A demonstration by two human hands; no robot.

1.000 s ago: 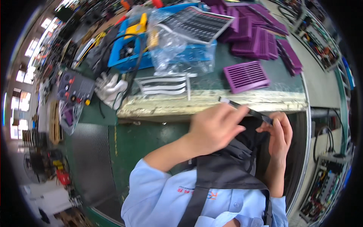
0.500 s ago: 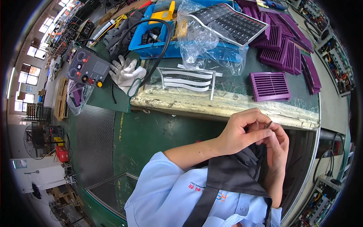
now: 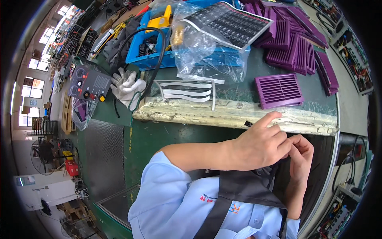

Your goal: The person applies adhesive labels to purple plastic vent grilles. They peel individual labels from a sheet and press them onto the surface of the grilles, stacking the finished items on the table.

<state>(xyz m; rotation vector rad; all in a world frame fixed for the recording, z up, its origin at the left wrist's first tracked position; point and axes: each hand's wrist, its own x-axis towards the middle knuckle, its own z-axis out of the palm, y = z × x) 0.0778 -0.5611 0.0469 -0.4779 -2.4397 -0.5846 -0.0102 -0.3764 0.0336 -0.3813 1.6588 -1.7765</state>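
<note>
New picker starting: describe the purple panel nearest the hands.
On the green bench, right of the blue bin, lies a pile of purple panels. Between that pile and the left hand is the slatted purple panel. Unlike those, it lies alone near the cream front edge.

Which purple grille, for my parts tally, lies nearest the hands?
The lone purple grille beyond the left hand, by the worn table edge; the other grilles sit farther back.

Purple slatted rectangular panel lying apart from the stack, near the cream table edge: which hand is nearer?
Left. The left hand is just below the panel in the picture, extended index finger closest; the right hand sits farther below it.
</note>
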